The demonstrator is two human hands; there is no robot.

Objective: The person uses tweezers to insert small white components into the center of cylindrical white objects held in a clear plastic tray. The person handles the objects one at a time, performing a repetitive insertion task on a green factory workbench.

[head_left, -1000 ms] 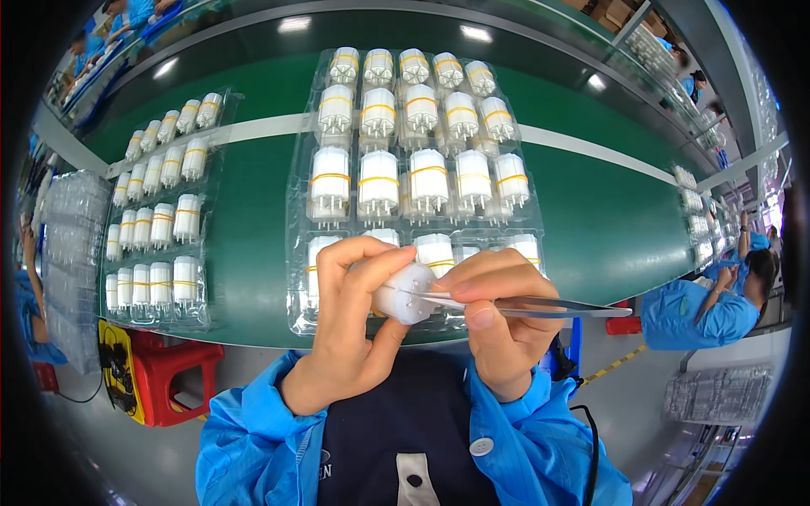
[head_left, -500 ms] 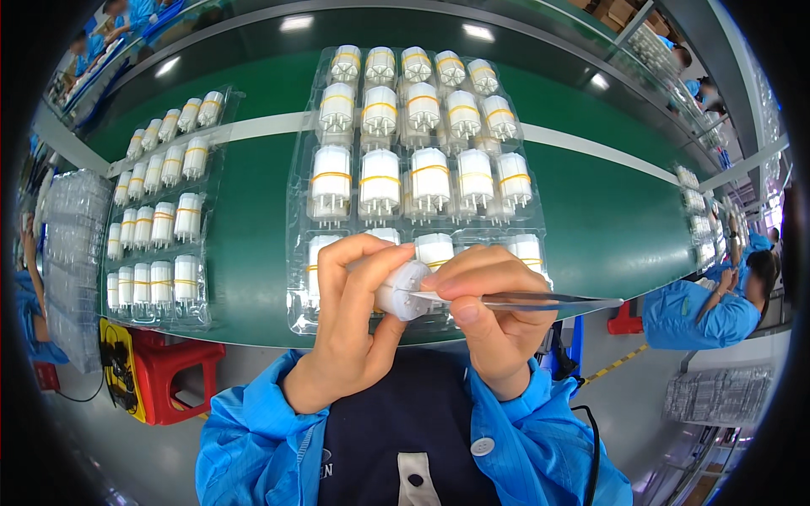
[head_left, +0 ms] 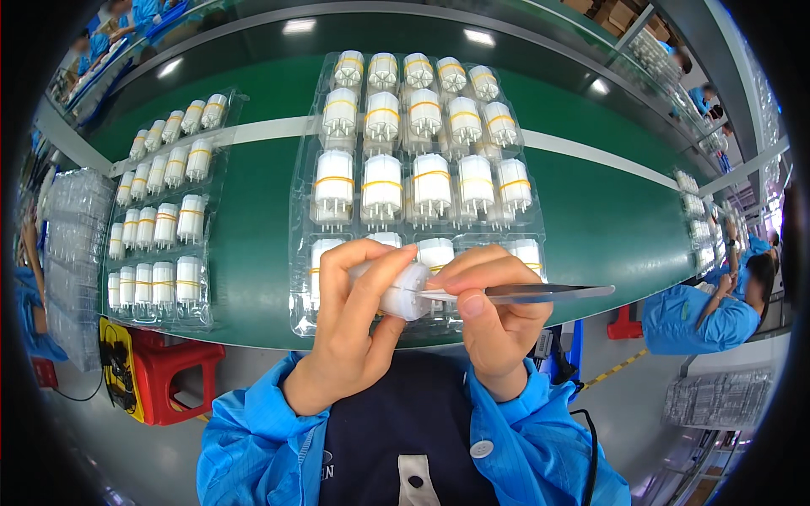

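My left hand (head_left: 350,325) grips a small white cylindrical plastic part (head_left: 402,291) close in front of the camera. My right hand (head_left: 494,316) pinches metal tweezers (head_left: 527,293), whose tips touch the end of the white part. Behind my hands lies a clear plastic tray (head_left: 299,219) on the green belt, filled with several rows of white cylindrical parts with yellow bands (head_left: 381,185). My hands hide the tray's nearest row in part.
A second clear tray (head_left: 160,219) of the same white parts lies to the left on the green conveyor belt (head_left: 607,219). Stacked clear trays (head_left: 72,244) stand at far left, above a red stool (head_left: 173,367). Other people in blue coats (head_left: 696,316) work at right.
My hands stay nearly in place. The white part has tipped slightly in my left hand, and the tweezers' tips remain at its end.
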